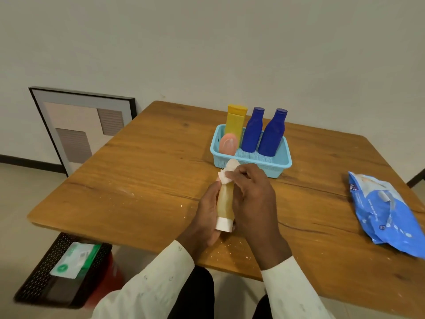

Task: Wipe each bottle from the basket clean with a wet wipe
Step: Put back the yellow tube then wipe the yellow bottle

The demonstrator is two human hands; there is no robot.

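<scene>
While left hand [207,212] grips the tube [225,203] and right-hand fingers [239,178] pinch the wipe [230,171] on its tip, a loose hold could drop it onto the worktop [138,169].

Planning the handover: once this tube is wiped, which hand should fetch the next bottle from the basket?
Probably the right hand: it lies nearer the basket and pinches only the wipe, while the left hand grips the tube.

Plain off-white wall [207,42] behind a wooden bench [142,171], framed picture [80,125] leaning against it at left, pale floor [20,196], dark skirting [25,161] along the base.
</scene>
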